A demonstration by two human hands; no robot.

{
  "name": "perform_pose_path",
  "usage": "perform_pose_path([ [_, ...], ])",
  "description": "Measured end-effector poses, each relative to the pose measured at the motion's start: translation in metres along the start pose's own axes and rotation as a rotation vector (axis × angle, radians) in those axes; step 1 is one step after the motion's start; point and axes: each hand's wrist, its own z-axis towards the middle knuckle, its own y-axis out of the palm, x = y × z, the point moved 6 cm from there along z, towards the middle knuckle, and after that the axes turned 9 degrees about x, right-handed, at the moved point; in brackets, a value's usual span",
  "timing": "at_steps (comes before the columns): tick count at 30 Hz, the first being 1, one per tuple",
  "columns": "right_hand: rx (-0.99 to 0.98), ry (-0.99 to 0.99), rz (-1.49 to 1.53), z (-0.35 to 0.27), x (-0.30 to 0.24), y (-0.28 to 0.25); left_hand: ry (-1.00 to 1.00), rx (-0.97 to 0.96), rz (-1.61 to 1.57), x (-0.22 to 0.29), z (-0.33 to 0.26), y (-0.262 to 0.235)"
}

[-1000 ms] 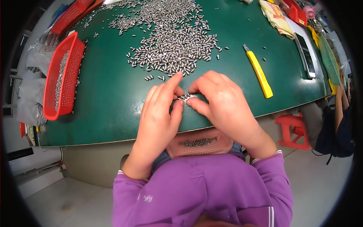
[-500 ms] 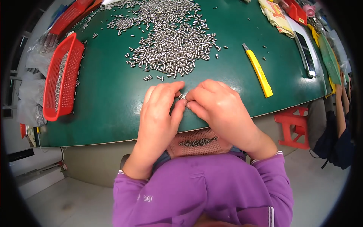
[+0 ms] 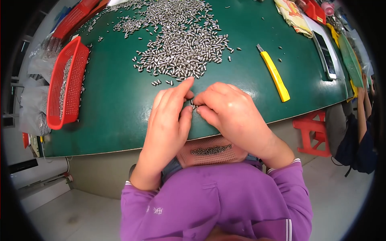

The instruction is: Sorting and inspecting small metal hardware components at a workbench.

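Across my lap the pink mesh basket (image 3: 205, 161) is sitting under the table's edge, carrying a small heap of metal pieces (image 3: 211, 150). Just beyond it, my two hands are meeting over the green tabletop (image 3: 116, 116), with a few small pointed pieces (image 3: 194, 105) lying between my fingertips. The clearest of these is running its long axis mostly away from me; another is slanting beside it. They are too small and too covered for me to tell which way their tips are pointing.

My left hand (image 3: 167, 116) is standing open, index finger reaching forward, thumb apart from it. My right hand (image 3: 234, 107) is bringing thumb and index close around the pieces, but I cannot tell whether they are pinching one.

Compared with half a second ago, my left index is stretching farther out instead of curling, and my left thumb is standing back from my right fingertips. Farther off, the big metal pile (image 3: 181, 48) is lying as before, and the yellow cutter (image 3: 274, 76) is resting to its right, blade pointing away.
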Motion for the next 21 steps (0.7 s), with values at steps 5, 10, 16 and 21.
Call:
perform_pose_path([
  [5, -0.011, 0.005, -0.009, -0.0003, 0.0007, 0.0001, -0.04, -0.066, -0.049, -0.004, 0.0012, 0.002],
  [10, -0.013, 0.007, 0.001, 0.0004, 0.0006, -0.0009, -0.031, -0.054, -0.005, -0.0045, -0.0028, -0.0005],
  [16, -0.042, 0.067, 0.029, 0.0003, 0.0031, -0.0034, -0.063, -0.057, -0.019, -0.002, -0.006, -0.004],
  [21, -0.043, 0.17, 0.01, 0.0007, 0.0064, -0.0042, -0.083, -0.025, -0.051, -0.0021, -0.0063, -0.0035],
])
